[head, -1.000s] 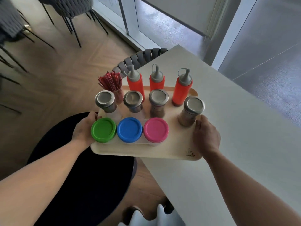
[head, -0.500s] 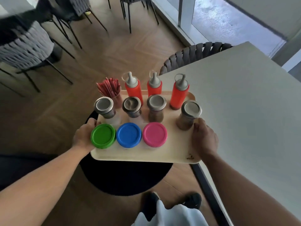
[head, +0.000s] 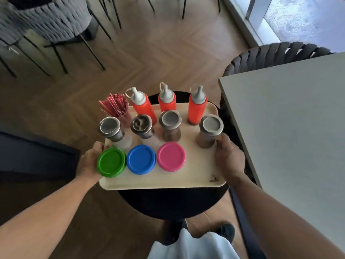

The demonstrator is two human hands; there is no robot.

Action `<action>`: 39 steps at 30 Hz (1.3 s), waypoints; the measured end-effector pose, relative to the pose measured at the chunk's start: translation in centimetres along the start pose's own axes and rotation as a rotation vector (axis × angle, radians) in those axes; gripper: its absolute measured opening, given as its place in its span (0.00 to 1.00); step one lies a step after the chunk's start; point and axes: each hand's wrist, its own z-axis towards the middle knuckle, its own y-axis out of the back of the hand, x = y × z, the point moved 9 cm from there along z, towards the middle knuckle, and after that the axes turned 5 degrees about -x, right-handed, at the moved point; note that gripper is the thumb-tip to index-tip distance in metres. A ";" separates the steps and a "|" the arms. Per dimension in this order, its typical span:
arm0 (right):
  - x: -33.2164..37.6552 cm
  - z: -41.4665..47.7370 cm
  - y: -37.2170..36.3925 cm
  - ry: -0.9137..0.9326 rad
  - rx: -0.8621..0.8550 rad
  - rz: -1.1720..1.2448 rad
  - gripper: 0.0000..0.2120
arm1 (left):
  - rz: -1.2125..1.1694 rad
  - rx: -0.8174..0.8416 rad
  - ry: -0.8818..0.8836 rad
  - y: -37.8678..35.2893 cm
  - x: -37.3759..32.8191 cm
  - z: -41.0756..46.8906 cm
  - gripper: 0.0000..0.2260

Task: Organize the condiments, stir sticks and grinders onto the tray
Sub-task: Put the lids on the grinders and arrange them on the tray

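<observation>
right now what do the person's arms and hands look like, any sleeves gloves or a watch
The left forearm and right forearm are bare to the picture's edge, no sleeves in view. The left hand and right hand wear no gloves, and no watch, band or ring shows. A pale garment shows low down.

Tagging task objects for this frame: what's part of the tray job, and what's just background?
Job: tray, red bottles, grinders, stir sticks, green jar, blue jar, pink jar, left hand and right hand gripping the tray's edges.
Background: table, dark chair, grey chair, black stool, floor.
</observation>
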 end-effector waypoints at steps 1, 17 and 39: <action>0.2 0.3 -0.6 0.015 0.004 -0.002 0.05 | -0.028 0.004 0.018 -0.6 0.5 0.3 0.14; -1.2 5.3 -6.3 0.096 -0.008 -0.092 0.04 | -0.072 0.020 0.086 -8.7 1.5 4.2 0.16; -1.0 6.2 -7.3 0.078 0.105 -0.161 0.19 | -0.034 0.040 0.044 -8.5 1.9 4.2 0.12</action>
